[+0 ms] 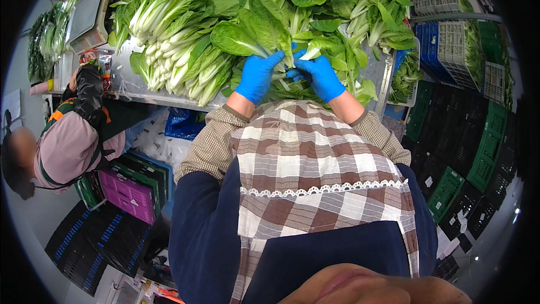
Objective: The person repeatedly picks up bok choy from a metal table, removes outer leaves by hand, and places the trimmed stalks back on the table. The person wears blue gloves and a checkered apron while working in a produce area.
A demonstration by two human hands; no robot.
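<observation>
My left hand [258, 75], in a blue glove, grips a leafy green plant [257, 29] by its stalk end, its broad leaves fanned away from me. Close on its right, my right hand [319, 75], gloved the same, pinches a torn leaf with a pale stalk [311, 53]; its fingertips are bent in near the plant's base. To the left of my hands lies a stacked pile of pak choi-like greens [177, 59], white stalks towards me. Loose leaves [356, 61] lie beside and under my right hand. The metal table [130, 80] shows at the left.
A weighing scale [87, 12] stands at the table's far left. A co-worker [67, 143] is at the left, near a bag [99, 61]. A purple crate [126, 194] stands below. Stacked black and green crates [455, 135] and crates of greens [457, 55] fill the right.
</observation>
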